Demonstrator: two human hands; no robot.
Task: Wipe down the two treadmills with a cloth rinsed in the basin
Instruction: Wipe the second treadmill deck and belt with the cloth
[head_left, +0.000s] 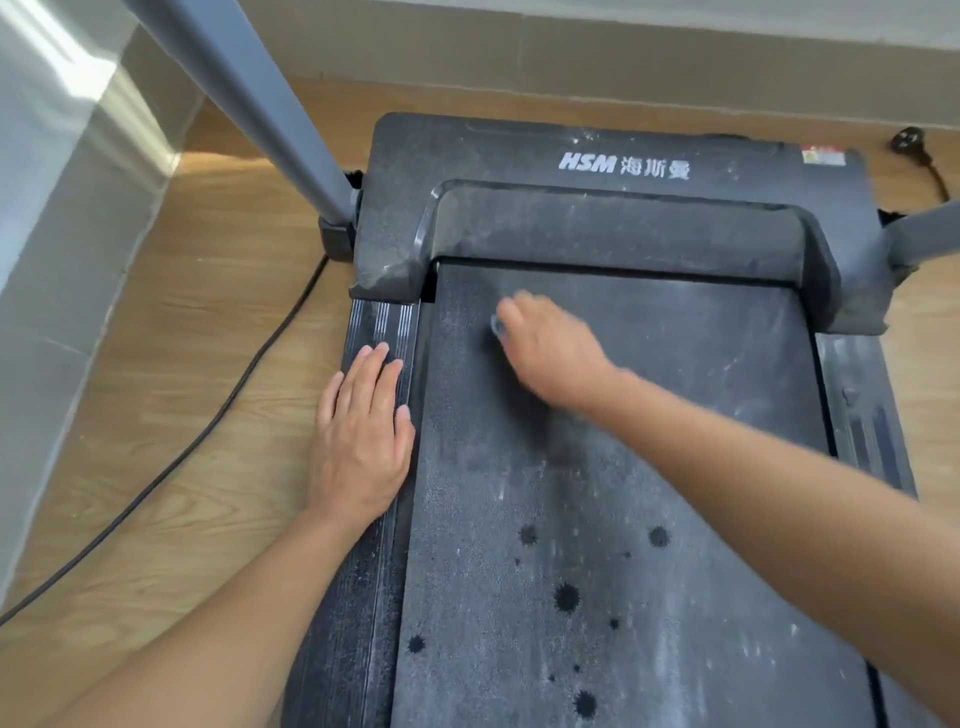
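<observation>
Curled fingers of the right hand (550, 348) close over a small grey cloth (496, 326). Only one edge of it shows at the fingertips, and the hand is blurred, so I cannot tell more of the grip. This hand lies on the black dusty running belt (649, 467) of the black treadmill (467, 150), near the belt's far end, just before the raised black plastic motor cover (623, 234).

The left hand (363, 436) lies flat, fingers straight and close together, on the ribbed black side rail (384, 322) at the left of the belt.

White letters HSM (587, 162) stand on the front of the treadmill. Some dark round splash spots (566, 597) mark the near part of the belt. One grey metal upright (249, 93) rises at the left. On the light wooden floor (182, 312) a thin black cable (208, 431) runs beside the rail, and a black plug (906, 141) lies at the far right.
</observation>
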